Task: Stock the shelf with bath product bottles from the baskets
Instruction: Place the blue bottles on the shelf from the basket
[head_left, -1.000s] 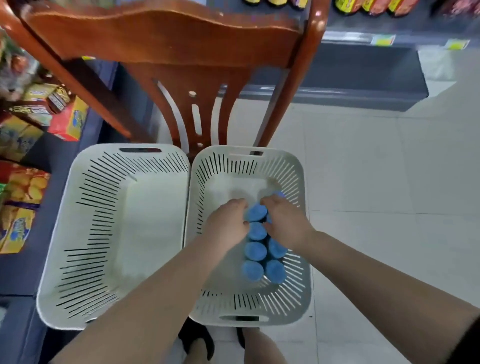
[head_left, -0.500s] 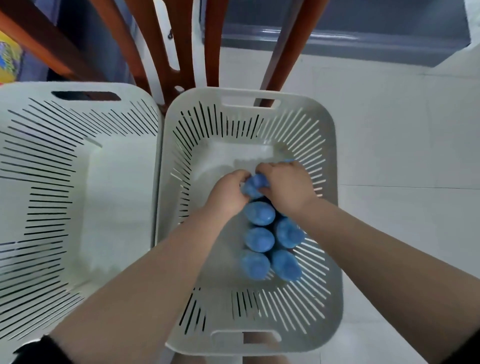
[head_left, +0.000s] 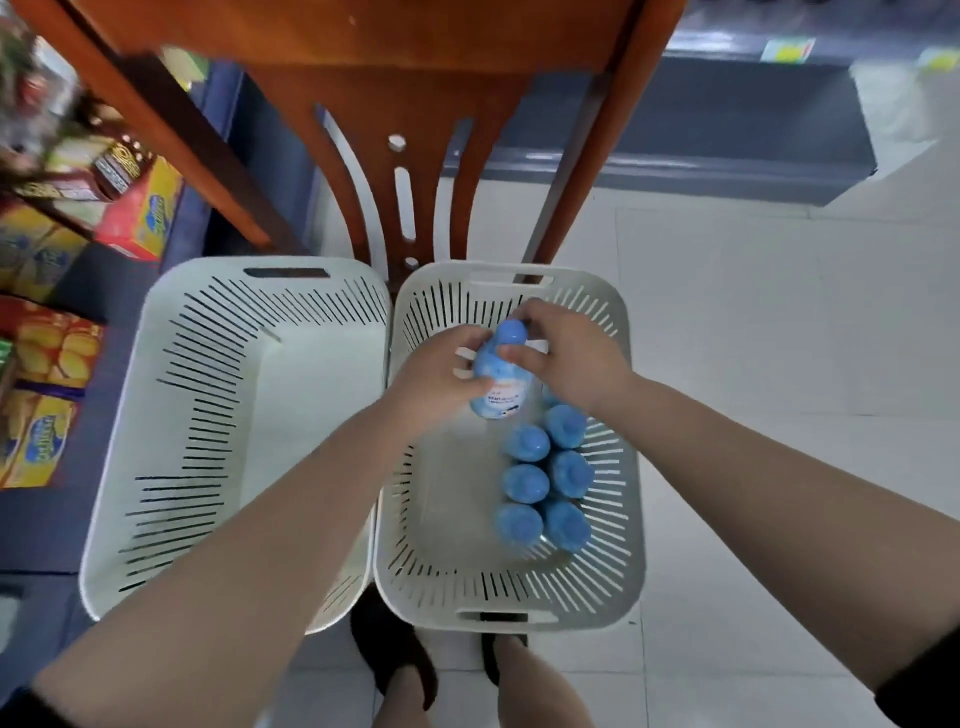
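A blue-capped bath product bottle is held above the far end of the right basket, tilted with its cap pointing away from the person and its white label facing up. The left hand grips the bottle's body from the left, fingers curled round it, while the right hand pinches its neck and shoulder just below the cap, thumb on the near side and fingers over the far side. Below and slightly right of the held bottle, the remaining bottles stand upright in two close rows along the right half of that basket, only their rounded blue caps showing; about seven can be counted, one partly hidden under the right wrist. The left basket, white and slotted like its neighbour, sits just beside it, their rims touching or nearly so. Both baskets rest on a pale tiled floor in front of a brown wooden chair. Boxed goods fill the shelving at the left edge, blurred.
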